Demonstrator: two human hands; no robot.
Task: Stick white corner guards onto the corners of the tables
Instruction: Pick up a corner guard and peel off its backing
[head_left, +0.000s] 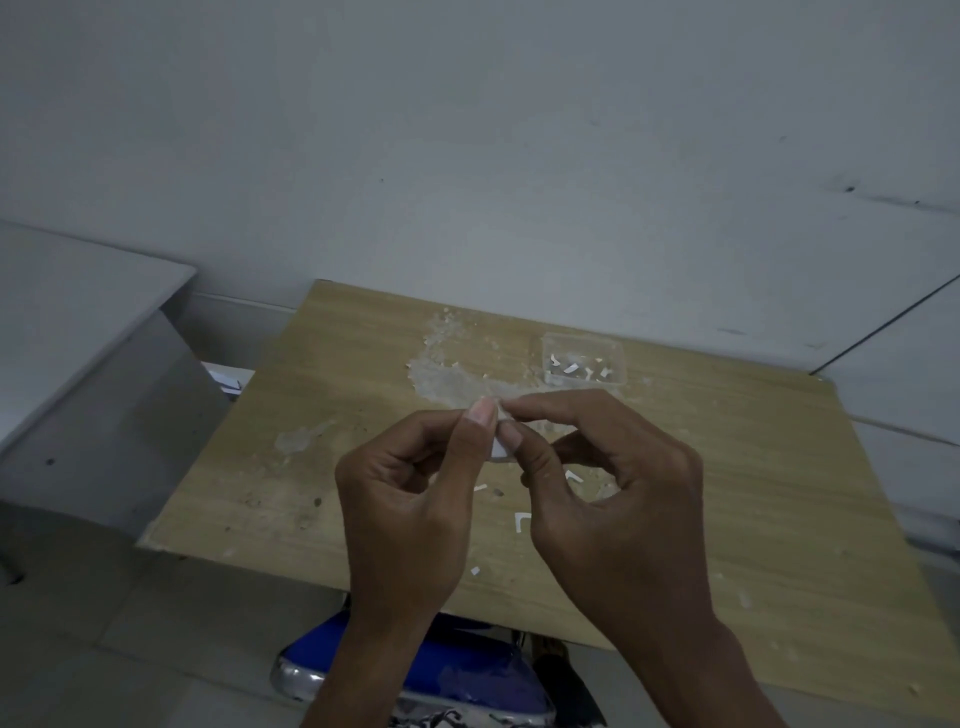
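Both my hands are raised over the wooden table (753, 493) and meet at a small white corner guard (500, 448). My left hand (415, 499) pinches its left side between thumb and forefinger. My right hand (608, 488) pinches its top and right side with thumb and forefinger. Most of the guard is hidden by my fingers. Loose white L-shaped strips (521, 521) lie on the tabletop under my hands. A clear plastic box (582, 358) with several white pieces in it stands at the back of the table.
A patch of dried residue (447, 364) stains the middle of the table. A grey table (78, 312) stands to the left. A blue chair seat (467, 670) sits below the table's near edge. The white wall (467, 130) lies behind.
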